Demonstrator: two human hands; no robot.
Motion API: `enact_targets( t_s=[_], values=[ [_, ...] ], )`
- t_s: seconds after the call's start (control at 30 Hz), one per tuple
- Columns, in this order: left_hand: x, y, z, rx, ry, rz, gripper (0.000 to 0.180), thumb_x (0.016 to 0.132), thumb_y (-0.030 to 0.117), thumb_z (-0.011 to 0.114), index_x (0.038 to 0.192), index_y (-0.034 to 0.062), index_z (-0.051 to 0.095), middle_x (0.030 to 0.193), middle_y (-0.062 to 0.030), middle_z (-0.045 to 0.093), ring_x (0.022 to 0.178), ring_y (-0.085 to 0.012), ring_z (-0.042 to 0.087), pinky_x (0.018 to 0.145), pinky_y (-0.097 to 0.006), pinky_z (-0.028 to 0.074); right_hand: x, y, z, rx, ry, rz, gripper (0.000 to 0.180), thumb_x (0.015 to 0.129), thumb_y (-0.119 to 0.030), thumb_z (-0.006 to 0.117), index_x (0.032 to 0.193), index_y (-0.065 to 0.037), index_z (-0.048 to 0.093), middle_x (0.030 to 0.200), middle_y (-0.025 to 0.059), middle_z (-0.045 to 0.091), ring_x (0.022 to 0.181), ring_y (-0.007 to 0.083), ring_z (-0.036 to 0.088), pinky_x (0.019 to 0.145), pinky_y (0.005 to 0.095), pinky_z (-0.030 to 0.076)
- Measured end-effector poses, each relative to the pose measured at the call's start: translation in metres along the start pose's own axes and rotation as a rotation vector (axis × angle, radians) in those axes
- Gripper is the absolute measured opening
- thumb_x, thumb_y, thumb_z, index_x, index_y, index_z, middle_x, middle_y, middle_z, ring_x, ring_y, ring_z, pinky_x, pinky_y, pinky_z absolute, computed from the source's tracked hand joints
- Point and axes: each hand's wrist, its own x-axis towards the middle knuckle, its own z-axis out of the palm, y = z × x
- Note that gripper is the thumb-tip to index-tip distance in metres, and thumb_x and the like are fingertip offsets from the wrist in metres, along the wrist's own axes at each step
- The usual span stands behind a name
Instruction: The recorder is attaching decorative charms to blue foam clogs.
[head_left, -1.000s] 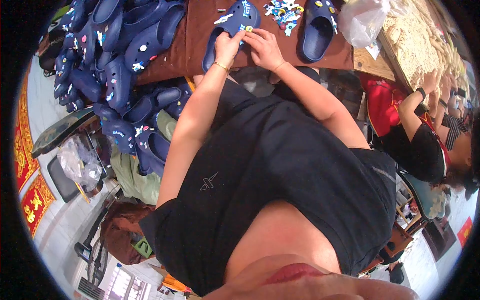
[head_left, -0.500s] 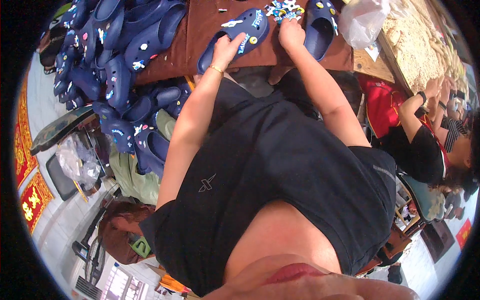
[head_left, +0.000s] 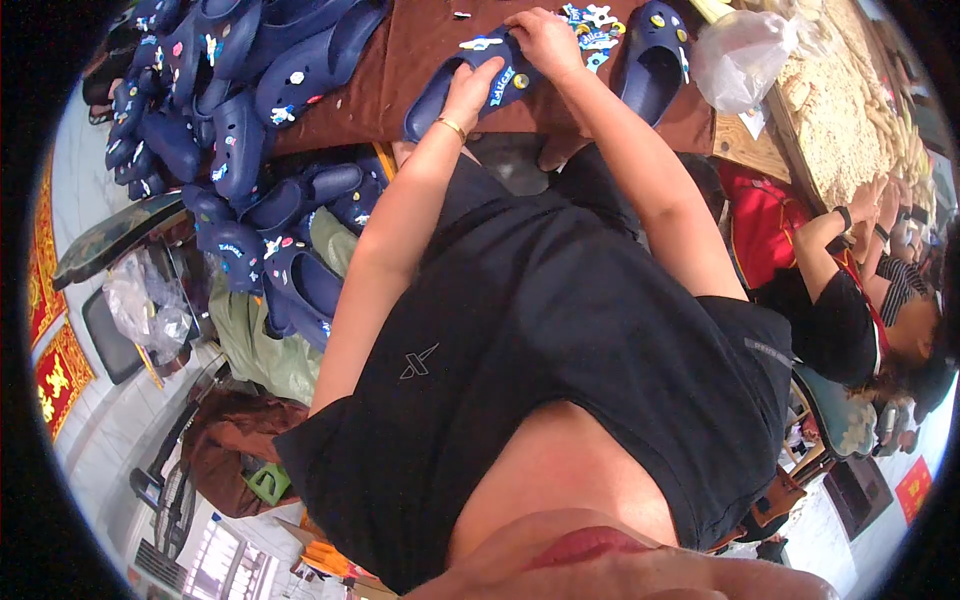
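Observation:
A navy clog (head_left: 428, 108) lies on the brown cloth-covered table in front of me, its toe pointing away to the right. My left hand (head_left: 474, 90) grips its side, thumb over the upper, beside the blue letter charms. White and yellow charms also sit on that upper. Over the far edge of the toe is my right hand (head_left: 546, 42), fingers bent and pressed together against the shoe; whatever they pinch is hidden. Just behind that hand lies a loose pile of small charms (head_left: 599, 30). A second navy clog (head_left: 650, 72) with charms stands to the right.
Many navy clogs (head_left: 240, 145) are heaped at the left, some below the table edge. A clear plastic bag (head_left: 740, 62) rests at the table's right. Beyond it, a surface (head_left: 835, 110) carries a pale lumpy mass, with other people's hands near it.
My right hand has moved left from the charm pile onto the clog's toe. The left hand keeps its grip on the clog. The view has shifted slightly.

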Motion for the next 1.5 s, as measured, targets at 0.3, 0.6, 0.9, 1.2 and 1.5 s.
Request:
enact_targets(
  t_s=[0.3,0.6,0.9,1.2,1.5],
  values=[
    [0.010,-0.013,-0.008,-0.026,-0.041,0.014,0.037,0.080,0.022,0.061,0.107,-0.0036,0.056,0.097,-0.0084,0.061,0.081,-0.0136,0.060,0.069,-0.027,0.049,-0.008,0.000,0.004,-0.165,-0.094,-0.219,0.022,0.071,-0.009,0.056,0.089,-0.012,0.069,0.083,0.0075,0.062,0.080,0.0267,0.060,0.070,0.0394,0.048],
    [0.001,-0.006,-0.001,-0.012,-0.001,0.062,0.032,0.082,0.019,0.059,0.105,-0.0031,0.057,0.096,-0.0078,0.062,0.082,-0.0129,0.060,0.071,-0.026,0.048,-0.011,-0.003,-0.002,-0.239,-0.107,-0.213,0.022,0.072,-0.012,0.059,0.091,-0.016,0.069,0.088,0.0031,0.063,0.087,0.0225,0.057,0.073,0.0403,0.045],
    [0.005,-0.011,-0.004,0.027,0.021,0.060,0.036,0.080,0.021,0.061,0.105,-0.0041,0.056,0.095,-0.0084,0.062,0.082,-0.0123,0.059,0.072,-0.026,0.048,0.022,0.018,-0.010,0.075,-0.258,-0.223,0.015,0.070,-0.017,0.064,0.080,-0.005,0.068,0.082,0.0125,0.064,0.079,0.0318,0.058,0.072,0.0379,0.047],
    [0.011,-0.018,-0.010,-0.010,0.034,0.089,0.028,0.081,0.018,0.061,0.101,-0.0019,0.058,0.090,-0.0059,0.063,0.073,-0.0120,0.061,0.066,-0.025,0.049,0.038,0.023,-0.003,0.297,-0.403,-0.180,0.011,0.069,-0.014,0.063,0.072,-0.004,0.066,0.073,0.0142,0.064,0.070,0.0317,0.061,0.065,0.0385,0.049],
    [0.003,-0.011,-0.002,-0.001,0.048,0.045,0.034,0.079,0.023,0.062,0.099,-0.0046,0.059,0.090,-0.0082,0.063,0.076,-0.0126,0.059,0.068,-0.027,0.048,0.061,-0.013,0.008,-0.328,-0.695,0.175,0.018,0.068,-0.014,0.059,0.081,-0.004,0.068,0.082,0.0179,0.065,0.080,0.0329,0.063,0.069,0.0420,0.051]
  ],
)
